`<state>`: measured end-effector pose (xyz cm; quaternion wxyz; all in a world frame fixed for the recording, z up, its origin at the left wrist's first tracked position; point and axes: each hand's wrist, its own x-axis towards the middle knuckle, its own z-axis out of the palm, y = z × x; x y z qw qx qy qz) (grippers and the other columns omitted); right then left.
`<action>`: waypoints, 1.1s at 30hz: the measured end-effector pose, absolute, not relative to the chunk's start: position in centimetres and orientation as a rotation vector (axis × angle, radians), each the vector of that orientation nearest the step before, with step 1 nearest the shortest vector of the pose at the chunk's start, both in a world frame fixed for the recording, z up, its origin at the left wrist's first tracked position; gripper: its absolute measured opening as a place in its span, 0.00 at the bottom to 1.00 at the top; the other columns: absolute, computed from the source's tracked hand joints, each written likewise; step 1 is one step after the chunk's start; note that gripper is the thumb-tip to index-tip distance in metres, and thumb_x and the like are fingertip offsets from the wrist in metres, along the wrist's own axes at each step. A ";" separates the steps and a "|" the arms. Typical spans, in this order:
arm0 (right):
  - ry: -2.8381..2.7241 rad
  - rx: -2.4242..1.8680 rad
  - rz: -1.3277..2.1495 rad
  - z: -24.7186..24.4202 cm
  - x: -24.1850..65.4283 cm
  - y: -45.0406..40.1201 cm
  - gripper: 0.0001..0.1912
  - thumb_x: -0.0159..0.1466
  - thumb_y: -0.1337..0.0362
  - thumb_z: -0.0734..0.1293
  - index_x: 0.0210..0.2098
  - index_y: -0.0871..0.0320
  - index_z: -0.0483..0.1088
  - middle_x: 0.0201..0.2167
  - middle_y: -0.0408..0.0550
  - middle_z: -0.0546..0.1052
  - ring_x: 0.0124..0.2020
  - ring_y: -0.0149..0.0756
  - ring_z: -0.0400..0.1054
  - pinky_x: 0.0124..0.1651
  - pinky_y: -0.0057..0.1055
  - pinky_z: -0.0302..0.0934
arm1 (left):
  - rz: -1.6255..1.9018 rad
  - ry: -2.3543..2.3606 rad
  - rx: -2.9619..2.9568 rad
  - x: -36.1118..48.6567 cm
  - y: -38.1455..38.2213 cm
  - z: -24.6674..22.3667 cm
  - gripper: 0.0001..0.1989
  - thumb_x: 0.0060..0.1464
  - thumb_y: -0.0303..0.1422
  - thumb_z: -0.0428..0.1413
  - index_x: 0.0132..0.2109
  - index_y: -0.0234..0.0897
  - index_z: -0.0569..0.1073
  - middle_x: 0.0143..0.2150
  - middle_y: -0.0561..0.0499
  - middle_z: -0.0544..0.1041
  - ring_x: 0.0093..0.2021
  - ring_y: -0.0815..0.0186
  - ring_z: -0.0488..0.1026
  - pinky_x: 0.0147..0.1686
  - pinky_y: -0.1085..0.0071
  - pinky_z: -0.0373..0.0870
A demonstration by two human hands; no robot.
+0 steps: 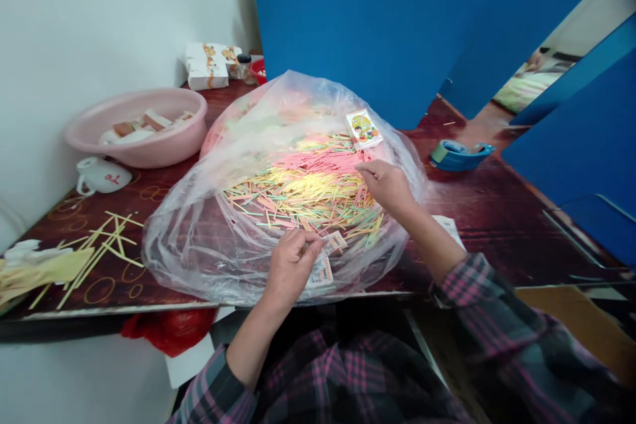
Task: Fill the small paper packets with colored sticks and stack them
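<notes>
A large clear plastic bag (189, 238) lies spread on the table, holding a heap of thin sticks (308, 185) in pink, yellow and green. My left hand (291, 265) is at the bag's near edge, its thumb and fingers closed on a small printed paper packet (334, 244). Just below that lies a second printed paper piece (320, 273). Over the right side of the heap, my right hand (387, 189) pinches at the pink sticks; what sits between its fingertips is too small to make out. A white box with a cartoon print (364, 129) rests on the bag beyond it.
At the left stand a pink basin (173, 152) with wrapped pieces inside and a white mug (106, 175). Long yellow sticks (106, 238) lie nearby. A blue tape dispenser (460, 156) is at the right. Blue panels (348, 26) rise behind the table.
</notes>
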<state>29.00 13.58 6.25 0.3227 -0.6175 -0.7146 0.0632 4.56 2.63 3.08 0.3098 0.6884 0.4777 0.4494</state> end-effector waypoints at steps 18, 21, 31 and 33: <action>-2.731 -1.738 -0.328 7.9 27.8 19.0 0.17 0.68 0.74 0.56 0.48 0.66 0.74 0.49 0.66 0.77 0.52 0.50 0.70 0.48 0.39 0.61 | 1.176 1.307 1.632 4.7 3.0 2.6 0.08 0.58 0.36 0.59 0.33 0.39 0.78 0.31 0.52 0.78 0.34 0.65 0.73 0.40 0.69 0.66; -2.700 -1.752 -0.308 8.1 27.9 19.1 0.17 0.68 0.75 0.55 0.47 0.66 0.74 0.50 0.67 0.77 0.53 0.50 0.69 0.48 0.38 0.60 | 1.190 1.301 1.580 4.6 3.1 2.6 0.08 0.57 0.36 0.60 0.32 0.39 0.78 0.31 0.52 0.78 0.34 0.65 0.73 0.39 0.69 0.67; -2.350 -1.962 -0.222 8.6 28.0 18.3 0.18 0.72 0.65 0.54 0.51 0.68 0.70 0.44 0.68 0.81 0.45 0.51 0.75 0.48 0.40 0.61 | 1.148 1.323 1.408 4.6 2.8 2.5 0.08 0.57 0.37 0.60 0.37 0.37 0.80 0.32 0.52 0.78 0.35 0.65 0.73 0.38 0.70 0.67; -2.185 -1.943 -0.079 8.6 28.1 17.9 0.18 0.73 0.63 0.53 0.48 0.66 0.71 0.41 0.65 0.81 0.42 0.49 0.76 0.46 0.39 0.63 | 1.160 1.310 1.390 4.6 2.8 2.4 0.09 0.57 0.38 0.60 0.36 0.37 0.80 0.32 0.52 0.77 0.35 0.66 0.72 0.38 0.71 0.67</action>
